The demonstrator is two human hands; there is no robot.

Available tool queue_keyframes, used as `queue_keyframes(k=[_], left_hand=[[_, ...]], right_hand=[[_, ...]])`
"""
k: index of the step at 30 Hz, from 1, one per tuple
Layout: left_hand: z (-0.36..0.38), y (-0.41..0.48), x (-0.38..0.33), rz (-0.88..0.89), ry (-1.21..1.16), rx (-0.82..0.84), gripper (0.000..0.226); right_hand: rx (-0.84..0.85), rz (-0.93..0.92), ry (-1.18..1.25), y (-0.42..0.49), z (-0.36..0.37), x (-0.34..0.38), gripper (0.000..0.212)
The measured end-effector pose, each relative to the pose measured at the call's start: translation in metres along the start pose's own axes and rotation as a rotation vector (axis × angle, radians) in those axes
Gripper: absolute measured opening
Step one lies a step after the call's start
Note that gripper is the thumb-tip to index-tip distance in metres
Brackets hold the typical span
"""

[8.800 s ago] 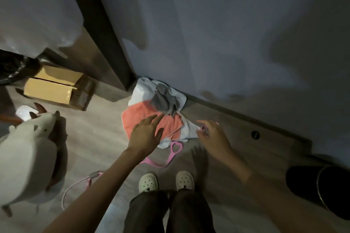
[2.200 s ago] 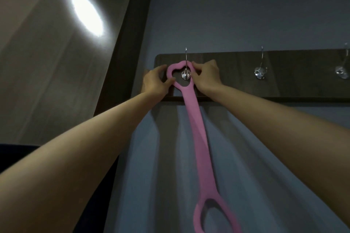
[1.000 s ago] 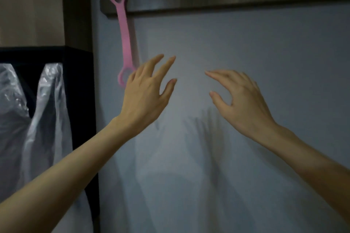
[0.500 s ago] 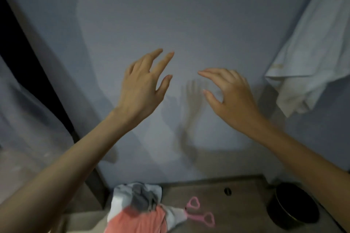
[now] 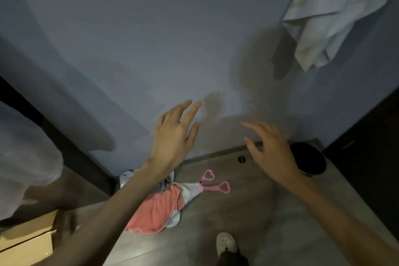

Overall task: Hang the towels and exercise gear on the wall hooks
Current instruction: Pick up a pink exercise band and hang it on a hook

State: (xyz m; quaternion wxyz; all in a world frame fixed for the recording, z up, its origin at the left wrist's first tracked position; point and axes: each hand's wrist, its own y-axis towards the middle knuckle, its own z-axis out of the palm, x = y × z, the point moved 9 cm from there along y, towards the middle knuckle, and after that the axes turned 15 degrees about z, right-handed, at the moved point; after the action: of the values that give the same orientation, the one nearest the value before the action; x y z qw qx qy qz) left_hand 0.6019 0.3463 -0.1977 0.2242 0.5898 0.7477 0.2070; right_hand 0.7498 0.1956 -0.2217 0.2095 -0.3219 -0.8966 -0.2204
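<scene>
A heap of towels lies on the floor by the wall: a coral towel point(image 5: 154, 211) on top, a white one point(image 5: 190, 191) and grey cloth under it, partly hidden by my left forearm. A pink band with heart-shaped loops point(image 5: 214, 183) lies on the floor just right of the heap. My left hand point(image 5: 174, 136) hovers above the heap, fingers spread, holding nothing. My right hand point(image 5: 269, 149) hangs above the floor right of the band, fingers loosely bent, empty. A pale towel point(image 5: 336, 13) hangs on the wall at the upper right. The hooks are out of view.
A black round bin point(image 5: 311, 157) stands in the right corner beside a dark panel. A cardboard box point(image 5: 26, 242) sits at the lower left, below a pale plastic sheet point(image 5: 23, 164). A small floor fitting point(image 5: 241, 159) is near the skirting. My shoe point(image 5: 225, 244) is at the bottom.
The view has tilted further down, from the hook rail with the hung pink band to the floor. Both empty hands have dropped toward the towel heap and the second band.
</scene>
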Motion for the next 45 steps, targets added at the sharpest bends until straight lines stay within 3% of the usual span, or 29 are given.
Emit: queue_keyframes(k=[6,15,25,32,38,45], left_hand=[[0.109,-0.007,0.018,-0.065,-0.112,0.159,0.045],[0.295,-0.02,0.059,-0.251,-0.216,0.404,0.044],[0.493,-0.126,0.113,-0.505,-0.487,0.589,0.044],[0.666,-0.234,0.151,-0.604,-0.593,0.632,0.047],[0.822,-0.317,0.183,-0.608,-0.587,0.689,0.05],[0.945,-0.362,0.212,-0.579,-0.713,0.607,0.047]], right_hand=[[0.07,0.141,-0.025,0.018,0.068,-0.072,0.031],[0.402,0.285,-0.042,0.076,0.214,-0.19,0.031],[0.609,0.559,-0.071,0.069,0.387,-0.326,0.031],[0.63,0.638,-0.035,0.029,0.56,-0.426,0.029],[0.631,0.678,-0.044,0.007,0.712,-0.504,0.04],[0.592,0.599,-0.079,0.014,0.847,-0.553,0.021]])
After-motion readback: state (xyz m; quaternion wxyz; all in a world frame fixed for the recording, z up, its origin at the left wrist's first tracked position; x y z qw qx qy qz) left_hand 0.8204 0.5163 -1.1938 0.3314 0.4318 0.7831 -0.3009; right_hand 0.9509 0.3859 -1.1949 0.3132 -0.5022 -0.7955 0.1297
